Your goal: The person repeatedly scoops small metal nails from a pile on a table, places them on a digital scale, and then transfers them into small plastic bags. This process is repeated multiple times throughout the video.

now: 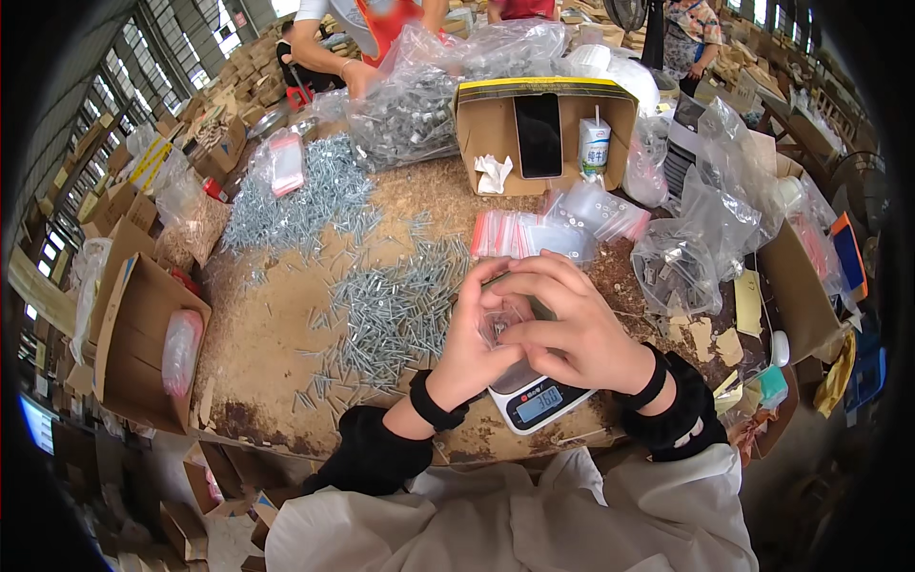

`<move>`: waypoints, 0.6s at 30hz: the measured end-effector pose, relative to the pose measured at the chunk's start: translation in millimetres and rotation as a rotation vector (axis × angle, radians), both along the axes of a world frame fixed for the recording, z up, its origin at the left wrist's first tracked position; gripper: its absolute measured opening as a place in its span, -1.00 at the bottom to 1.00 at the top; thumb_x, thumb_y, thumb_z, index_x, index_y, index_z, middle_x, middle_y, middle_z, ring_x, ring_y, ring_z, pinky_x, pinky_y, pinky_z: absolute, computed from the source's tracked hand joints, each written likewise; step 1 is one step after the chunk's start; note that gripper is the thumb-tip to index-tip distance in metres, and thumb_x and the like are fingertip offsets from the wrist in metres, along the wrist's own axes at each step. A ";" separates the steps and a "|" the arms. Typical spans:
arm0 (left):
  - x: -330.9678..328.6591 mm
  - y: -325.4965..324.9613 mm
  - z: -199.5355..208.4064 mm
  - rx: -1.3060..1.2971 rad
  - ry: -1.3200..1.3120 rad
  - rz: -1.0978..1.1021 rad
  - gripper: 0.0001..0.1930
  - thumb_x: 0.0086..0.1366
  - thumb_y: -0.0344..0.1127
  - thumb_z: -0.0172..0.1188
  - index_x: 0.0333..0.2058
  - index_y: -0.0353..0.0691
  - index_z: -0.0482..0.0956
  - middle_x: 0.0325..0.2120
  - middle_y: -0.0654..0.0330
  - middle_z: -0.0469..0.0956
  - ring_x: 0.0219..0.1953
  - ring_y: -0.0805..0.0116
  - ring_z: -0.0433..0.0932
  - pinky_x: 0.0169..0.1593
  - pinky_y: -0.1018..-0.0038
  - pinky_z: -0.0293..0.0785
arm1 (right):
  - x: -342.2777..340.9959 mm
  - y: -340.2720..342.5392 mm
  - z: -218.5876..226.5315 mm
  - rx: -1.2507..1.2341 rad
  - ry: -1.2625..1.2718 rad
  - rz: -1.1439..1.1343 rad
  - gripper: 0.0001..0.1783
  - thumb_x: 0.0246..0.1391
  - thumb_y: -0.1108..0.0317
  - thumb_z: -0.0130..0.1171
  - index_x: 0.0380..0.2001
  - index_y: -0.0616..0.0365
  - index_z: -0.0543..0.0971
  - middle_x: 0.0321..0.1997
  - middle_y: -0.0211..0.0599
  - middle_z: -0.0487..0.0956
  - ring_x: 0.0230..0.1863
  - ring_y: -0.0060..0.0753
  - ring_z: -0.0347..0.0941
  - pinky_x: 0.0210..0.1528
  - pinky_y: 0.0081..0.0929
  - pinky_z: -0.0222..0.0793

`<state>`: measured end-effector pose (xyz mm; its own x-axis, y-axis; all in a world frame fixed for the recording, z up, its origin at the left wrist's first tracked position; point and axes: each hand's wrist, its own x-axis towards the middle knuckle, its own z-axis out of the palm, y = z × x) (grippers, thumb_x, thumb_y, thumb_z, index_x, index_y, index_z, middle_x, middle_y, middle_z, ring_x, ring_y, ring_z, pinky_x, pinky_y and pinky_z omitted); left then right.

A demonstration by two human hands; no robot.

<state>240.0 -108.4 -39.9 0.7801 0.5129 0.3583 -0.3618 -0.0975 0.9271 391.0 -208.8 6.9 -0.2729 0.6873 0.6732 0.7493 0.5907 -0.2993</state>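
Note:
Both hands meet over a small white digital scale [540,408] near the table's front edge. My left hand [465,345] is closed round a small clear plastic bag [499,324], which seems to have some metal pieces inside. From the other side, my right hand [586,329] curls its fingers over the bag's top and pinches it. The hands hide much of the bag and the scale's platform. Left of my left hand lies a loose pile of silver screws [396,310]. Just beyond my fingers are flat red-edged zip bags [534,236].
A bigger screw heap [300,205] spreads at the back left, beside a large clear sack of metal parts [405,119]. An open carton [472,124] holds a phone [539,136] and a drink carton [593,146]. Across the table, a person's hand [358,78] touches the sack.

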 end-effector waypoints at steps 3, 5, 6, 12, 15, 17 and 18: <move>-1.0 0.5 -2.0 0.020 -0.024 -0.013 -0.07 0.07 -0.69 0.20 0.37 -0.21 -0.09 -0.05 0.13 0.42 -0.08 0.39 0.49 0.05 0.44 0.43 | 0.9 0.9 -0.1 -0.008 0.021 -0.007 -0.71 -0.25 0.46 0.30 -0.31 0.06 0.63 0.11 -0.22 0.47 0.27 0.05 0.29 0.30 0.15 0.17; -1.5 1.7 0.4 0.001 -0.059 -0.037 -0.06 0.10 -0.68 0.17 0.39 -0.21 -0.16 0.06 0.06 0.35 -0.02 0.34 0.48 0.09 0.39 0.41 | 0.7 2.1 2.1 -0.026 0.026 -0.033 -0.73 -0.19 0.45 0.30 -0.30 0.08 0.61 0.10 -0.24 0.48 0.26 0.03 0.30 0.33 0.15 0.14; -3.6 -0.2 2.3 -0.040 -0.083 -0.055 -0.04 0.12 -0.69 0.15 0.41 -0.20 -0.21 0.13 0.04 0.29 0.02 0.32 0.46 0.11 0.38 0.40 | 0.3 1.7 2.7 -0.034 0.029 -0.047 -0.75 -0.16 0.44 0.30 -0.30 0.08 0.60 0.10 -0.25 0.48 0.26 0.03 0.30 0.34 0.15 0.12; -12.9 -3.1 18.5 0.319 -0.051 0.070 -0.33 0.23 -0.61 0.17 0.29 -0.22 0.12 0.15 0.01 0.33 0.03 0.30 0.46 0.09 0.36 0.42 | 4.8 -6.1 5.8 0.074 -0.033 -0.120 -0.88 0.00 0.35 0.30 -0.36 0.04 0.58 -0.02 -0.32 0.53 0.22 -0.14 0.35 0.37 0.14 0.06; -27.6 12.4 16.6 0.517 0.044 0.178 -0.70 0.23 -0.55 0.25 -0.06 -0.32 0.48 -0.08 0.06 0.53 -0.12 0.32 0.54 -0.02 0.41 0.45 | 4.3 -9.2 6.1 0.143 0.041 -0.159 -0.88 -0.05 0.37 0.34 -0.40 0.02 0.59 -0.25 -0.44 0.59 -0.05 -0.31 0.52 0.31 0.04 0.20; -29.0 7.6 24.1 0.432 0.060 0.263 -0.91 0.23 -0.52 0.29 -0.31 -0.34 0.56 -0.27 0.11 0.62 -0.23 0.32 0.57 -0.10 0.43 0.46 | 4.4 -8.9 5.5 0.202 0.064 -0.195 -0.87 -0.09 0.38 0.37 -0.44 0.03 0.60 -0.39 -0.48 0.59 -0.31 -0.35 0.56 0.18 -0.09 0.38; -28.6 5.9 27.0 0.476 0.038 0.291 -0.92 0.23 -0.52 0.28 -0.30 -0.34 0.56 -0.30 0.11 0.62 -0.25 0.32 0.57 -0.12 0.44 0.46 | 4.5 -8.3 4.2 0.198 0.099 -0.186 -0.87 -0.08 0.38 0.37 -0.44 0.03 0.60 -0.41 -0.47 0.58 -0.33 -0.34 0.55 0.16 -0.11 0.40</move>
<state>211.4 -102.5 -12.9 0.6477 0.4970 0.5774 -0.2247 -0.5996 0.7681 395.5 -217.1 11.2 -0.0802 0.5719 0.8164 0.8232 0.4999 -0.2693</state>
